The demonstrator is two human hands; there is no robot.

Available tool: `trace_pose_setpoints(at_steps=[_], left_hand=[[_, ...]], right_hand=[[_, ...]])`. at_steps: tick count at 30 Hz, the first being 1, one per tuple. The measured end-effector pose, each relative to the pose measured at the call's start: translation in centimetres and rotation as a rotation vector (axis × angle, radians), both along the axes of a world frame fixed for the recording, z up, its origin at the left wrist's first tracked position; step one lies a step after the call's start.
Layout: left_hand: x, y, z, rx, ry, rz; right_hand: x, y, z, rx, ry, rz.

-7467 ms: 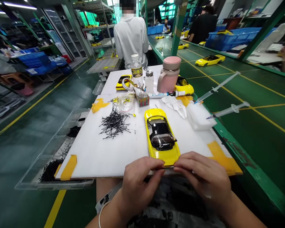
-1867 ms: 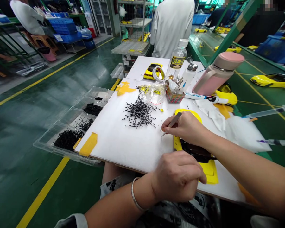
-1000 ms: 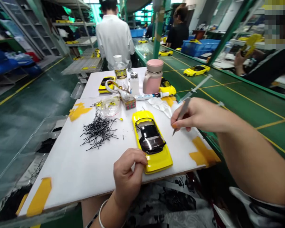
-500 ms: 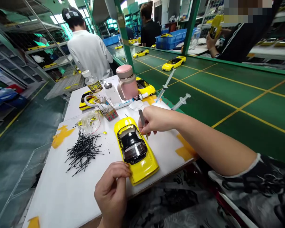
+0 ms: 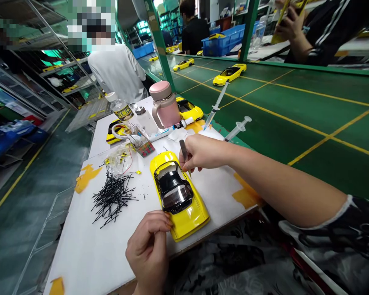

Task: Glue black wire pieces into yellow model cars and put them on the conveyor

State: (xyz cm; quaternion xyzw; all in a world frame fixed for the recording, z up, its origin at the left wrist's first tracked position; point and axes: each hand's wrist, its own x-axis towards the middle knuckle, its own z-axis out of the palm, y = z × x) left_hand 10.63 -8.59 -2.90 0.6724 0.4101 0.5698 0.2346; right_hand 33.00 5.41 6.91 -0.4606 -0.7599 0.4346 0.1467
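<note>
A yellow model car (image 5: 192,217) with a black cabin lies on the white tabletop (image 5: 80,250), its hood end toward me. My right hand (image 5: 197,153) pinches dark metal tweezers (image 5: 182,150) at the car's right side, their tip pointing down beside the body. At the near left corner of the car is my left hand (image 5: 150,241), fingers curled and fingertips touching the body; whether they hold anything is hidden. Left of the car lies a pile of thin black sticks (image 5: 113,198), with tiny black bits scattered between pile and car.
Behind the car stand a pink mug (image 5: 165,106), a glue bottle (image 5: 121,108), a marker (image 5: 172,129) and a plastic bag (image 5: 118,159). Two syringes (image 5: 217,106) lean at the table's right edge. The green conveyor (image 5: 273,110) carries yellow cars; people work beyond.
The view has shifted slightly, moving the table scene a little rightward. Both hands keep nearly the same places at the car. The person across the conveyor has moved their hands and yellow part.
</note>
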Motion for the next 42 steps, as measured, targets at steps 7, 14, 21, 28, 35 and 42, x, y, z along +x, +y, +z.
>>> trace_pose_setpoints(at_steps=[7,14,21,28,35,42], left_hand=[[-0.2,-0.1,-0.1,0.002,0.005,-0.007],[0.0,0.0,0.0,-0.004,-0.010,-0.019],[0.0,0.0,0.1,-0.005,-0.020,-0.024],[0.0,0.0,0.1,0.005,-0.021,-0.025],[0.1,0.0,0.0,0.002,-0.035,-0.026],[0.0,0.0,-0.1,0.017,-0.047,-0.053]], right_hand=[[-0.2,0.0,0.1,0.009,-0.035,-0.002],[-0.2,0.2,-0.4,0.025,-0.004,0.004],[-0.2,0.2,-0.4,0.041,-0.001,0.024],[0.1,0.4,-0.6,0.010,0.030,0.008],[2.0,0.5,1.0,0.082,0.130,-0.083],[1.0,-4.0,-1.6,0.131,0.049,-0.395]])
